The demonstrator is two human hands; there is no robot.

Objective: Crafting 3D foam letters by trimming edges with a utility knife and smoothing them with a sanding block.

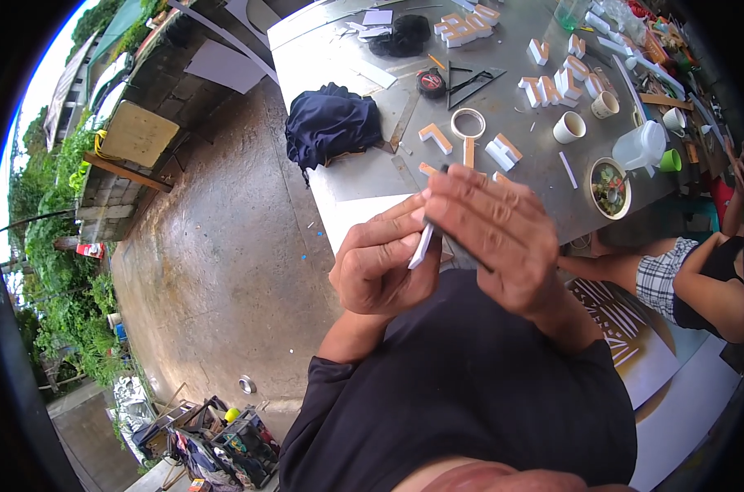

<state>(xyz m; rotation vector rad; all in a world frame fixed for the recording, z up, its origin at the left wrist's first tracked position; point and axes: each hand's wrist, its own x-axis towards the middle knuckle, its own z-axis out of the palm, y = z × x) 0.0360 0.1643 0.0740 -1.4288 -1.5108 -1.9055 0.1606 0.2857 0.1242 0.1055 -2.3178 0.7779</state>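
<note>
Close in front of my chest, my left hand (388, 261) pinches a small white piece (422, 248) between thumb and fingers; its full shape is hidden. My right hand (496, 230) lies across from it, fingers together, pressing a thin dark flat strip (464, 243) that runs along the underside of the fingers. The strip meets the white piece near my left fingertips. Just beyond my hands on the table lie white letter-shaped blocks with orange-brown faces, among them an angled block (435, 138) and a wider block (504, 152).
The grey metal table (347, 33) holds a tape roll (468, 124), dark cloth (332, 123), tape measure (431, 83), triangular square (475, 85), cups (569, 128), a plastic pitcher (639, 146) and a bowl of food (609, 189). Another person (700, 279) sits at the right.
</note>
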